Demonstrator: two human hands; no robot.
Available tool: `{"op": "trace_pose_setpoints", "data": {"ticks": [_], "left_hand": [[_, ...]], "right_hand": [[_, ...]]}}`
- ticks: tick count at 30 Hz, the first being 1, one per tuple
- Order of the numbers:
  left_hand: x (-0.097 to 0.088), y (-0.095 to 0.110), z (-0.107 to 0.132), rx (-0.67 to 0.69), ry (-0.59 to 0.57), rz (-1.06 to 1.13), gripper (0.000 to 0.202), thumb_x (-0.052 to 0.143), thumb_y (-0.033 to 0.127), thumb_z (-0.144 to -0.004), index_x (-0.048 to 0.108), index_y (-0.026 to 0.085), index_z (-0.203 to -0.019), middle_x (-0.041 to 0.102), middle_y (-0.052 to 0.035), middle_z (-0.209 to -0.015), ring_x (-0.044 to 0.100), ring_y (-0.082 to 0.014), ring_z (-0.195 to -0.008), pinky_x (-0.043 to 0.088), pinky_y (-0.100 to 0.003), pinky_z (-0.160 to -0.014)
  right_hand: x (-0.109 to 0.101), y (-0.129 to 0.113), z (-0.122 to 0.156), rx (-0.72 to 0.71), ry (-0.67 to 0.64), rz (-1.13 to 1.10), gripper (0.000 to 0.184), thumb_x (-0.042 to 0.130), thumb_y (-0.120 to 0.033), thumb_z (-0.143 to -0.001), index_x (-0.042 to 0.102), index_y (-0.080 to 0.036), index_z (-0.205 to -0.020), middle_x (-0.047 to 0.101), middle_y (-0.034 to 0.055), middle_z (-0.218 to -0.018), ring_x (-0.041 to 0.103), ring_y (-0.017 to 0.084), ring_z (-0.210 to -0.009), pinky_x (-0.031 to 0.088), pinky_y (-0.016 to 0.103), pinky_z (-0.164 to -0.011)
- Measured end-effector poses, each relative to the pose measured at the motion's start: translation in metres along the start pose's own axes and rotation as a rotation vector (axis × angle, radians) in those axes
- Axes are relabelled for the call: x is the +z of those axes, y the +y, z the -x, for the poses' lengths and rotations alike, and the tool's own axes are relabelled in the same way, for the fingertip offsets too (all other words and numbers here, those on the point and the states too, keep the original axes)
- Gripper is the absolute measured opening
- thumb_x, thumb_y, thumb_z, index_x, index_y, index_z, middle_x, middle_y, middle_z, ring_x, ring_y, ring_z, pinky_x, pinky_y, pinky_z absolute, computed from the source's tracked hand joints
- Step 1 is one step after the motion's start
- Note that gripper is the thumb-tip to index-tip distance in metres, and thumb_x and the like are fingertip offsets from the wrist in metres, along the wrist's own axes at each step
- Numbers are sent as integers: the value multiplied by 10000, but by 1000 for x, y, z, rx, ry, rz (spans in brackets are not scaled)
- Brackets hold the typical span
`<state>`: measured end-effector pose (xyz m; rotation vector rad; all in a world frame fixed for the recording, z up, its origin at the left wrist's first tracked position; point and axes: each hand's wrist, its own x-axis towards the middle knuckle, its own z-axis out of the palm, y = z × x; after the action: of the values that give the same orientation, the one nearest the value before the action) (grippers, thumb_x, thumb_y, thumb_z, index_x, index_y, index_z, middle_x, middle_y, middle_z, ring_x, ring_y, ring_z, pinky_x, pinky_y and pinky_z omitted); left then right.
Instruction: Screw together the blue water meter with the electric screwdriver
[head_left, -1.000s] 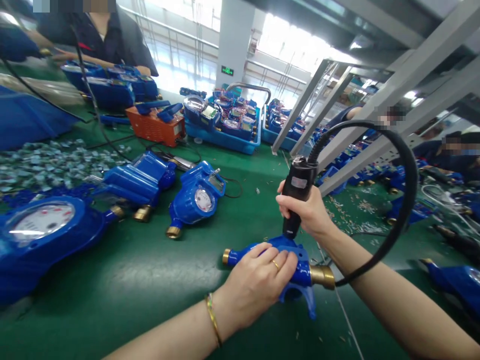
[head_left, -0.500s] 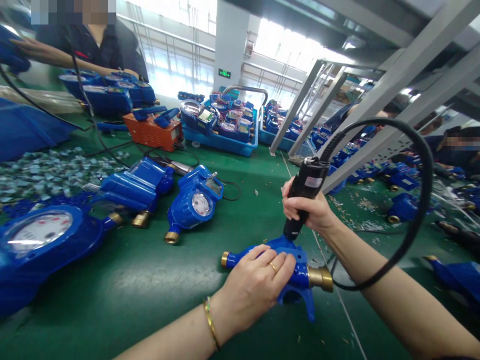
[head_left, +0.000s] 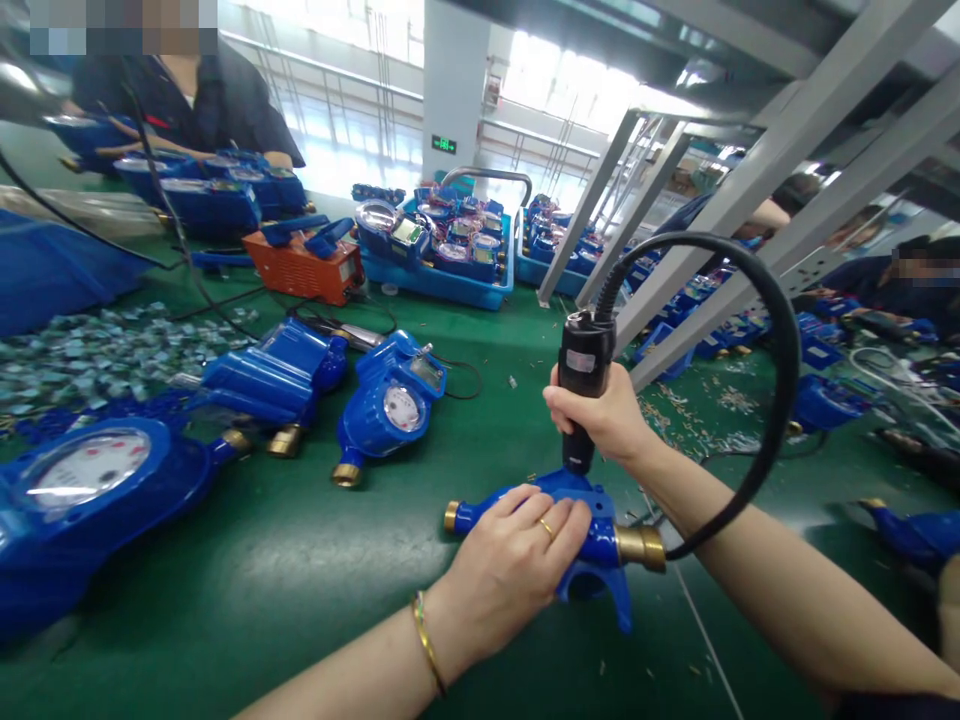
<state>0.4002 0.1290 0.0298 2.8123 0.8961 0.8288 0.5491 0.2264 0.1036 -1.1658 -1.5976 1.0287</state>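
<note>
We have swung the black driver point(head_left: 583, 395) upright in our right hand point(head_left: 607, 420) over the blue meter body point(head_left: 592, 530); our left hand point(head_left: 517, 560) presses it down.

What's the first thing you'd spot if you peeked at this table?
Right in the middle, the right hand grips a black tool, its tip down on a blue meter body that the left hand presses onto the green table. A thick black hose loops up from the tool. More blue meters lie to the left, and blue trays full of them sit farther back.
</note>
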Motion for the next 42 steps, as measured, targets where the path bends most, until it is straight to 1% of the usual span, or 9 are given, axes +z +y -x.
{"op": "trace_pose_setpoints", "data": {"ticks": [8,17,20,24,26,28,30,34,42], "left_hand": [[2,-1,1,24,15,-14,361,598,224,-962,499,98,-1286,723,-67,-1098,672,-232,-966,525,-372,-950],[2,-2,2,31,60,-67,354,494,203,-1006,495,80,-1337,742,-74,-1116,677,-211,-976,509,-350,-987],[4,0,4,28,114,-125,311,431,141,-1020,521,72,-1309,746,-59,-1069,679,-194,-967,502,-338,-986],[10,7,12,-7,148,-236,350,379,159,-1048,549,112,-1350,696,-73,-1265,650,-222,-1123,464,-352,-1039],[12,11,16,-37,188,-269,410,322,142,-1058,530,111,-1410,687,-68,-1283,627,-223,-1176,416,-354,-1103],[13,14,18,-35,216,-282,440,282,109,-1060,538,91,-1418,702,-57,-1248,624,-206,-1172,370,-342,-1151],[12,16,17,-30,224,-284,449,267,92,-1062,565,74,-1397,713,-53,-1236,626,-191,-1162,345,-325,-1174],[9,16,14,-29,237,-269,453,263,91,-1066,607,72,-1360,734,-47,-1211,635,-183,-1155,357,-306,-1169],[6,13,13,-37,197,-237,426,322,100,-1053,597,70,-1378,742,-69,-1202,638,-183,-1150,399,-308,-1165]], "right_hand": [[-4,1,-4,-13,-34,-46,238,774,-313,-700,583,-173,-716,528,-50,-456,458,96,-391,405,236,-444],[-7,0,-1,-14,-58,-34,262,801,-324,-716,593,-166,-721,546,-41,-471,467,96,-406,401,236,-459],[-15,-20,0,-40,-67,-48,241,810,-300,-723,628,-165,-804,590,-34,-528,515,111,-437,428,247,-475],[-19,-66,1,-236,84,-218,190,760,-224,-736,634,-185,-872,577,-53,-540,517,114,-426,449,265,-481],[-14,-79,1,-262,74,-333,152,727,-215,-740,616,-191,-841,549,-63,-519,479,103,-399,435,263,-461],[-7,-76,-1,-210,-9,-381,165,743,-239,-748,606,-192,-827,551,-62,-521,477,101,-398,433,259,-452],[1,-62,-3,-155,-82,-359,201,780,-259,-753,611,-186,-834,572,-57,-538,507,106,-415,446,258,-461],[9,-32,-10,-132,-102,-356,207,793,-252,-755,611,-180,-822,578,-61,-544,525,103,-427,449,242,-465],[13,-32,-13,-56,-207,-304,258,814,-320,-737,607,-174,-788,565,-61,-513,515,97,-415,433,229,-454]]}}
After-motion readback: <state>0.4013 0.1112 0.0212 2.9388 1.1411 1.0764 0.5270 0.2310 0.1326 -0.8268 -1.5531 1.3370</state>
